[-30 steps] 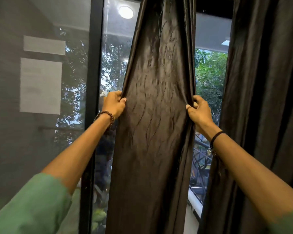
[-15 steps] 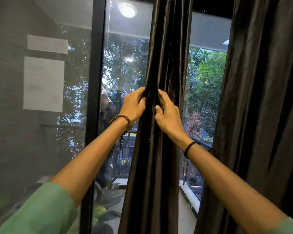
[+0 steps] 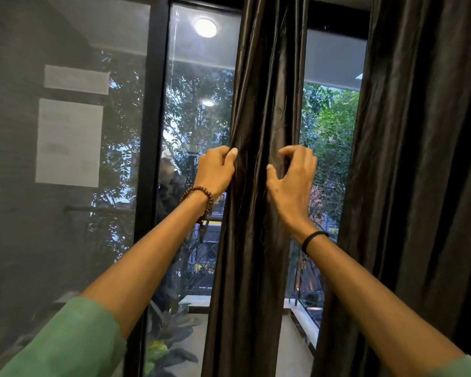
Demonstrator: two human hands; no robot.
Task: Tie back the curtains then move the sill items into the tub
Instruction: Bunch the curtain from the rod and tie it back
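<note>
Curtain (image 3: 256, 254): dark, glossy cloth gathered into a narrow upright column at the centre, in front of the glass; its top and bottom are cut off by the picture edges.
Left hand (image 3: 215, 172): on the column's left edge, fingers curled round the cloth and mostly hidden behind it, thumb pressed on the front.
Right hand (image 3: 291, 183): at the column's right edge, level with the left; thumb tip against the cloth, fingers hooked with a gap between forefinger and thumb. Whether they clasp a fold cannot be told.
Beads (image 3: 199, 193): brown bracelet on the left wrist.
Band (image 3: 313, 238): black, on the right wrist; a small charm hanging below it is too dim to make out.
Sleeves (image 3: 65, 344): green, cut off at both lower corners.
Side curtain (image 3: 419, 186): same dark cloth, hanging loose along the right, apart from the gathered column.
Frame (image 3: 150, 159): black upright left of the hands.
Lamp (image 3: 205, 27): round glare in the glass, top centre.
Sheets (image 3: 68, 142): two pale rectangles at left, text illegible.
Ledge (image 3: 306, 322): pale strip outside, low right, partly hidden by the curtains.
Leaves (image 3: 169, 338): blurred, behind the glass at the bottom.
</note>
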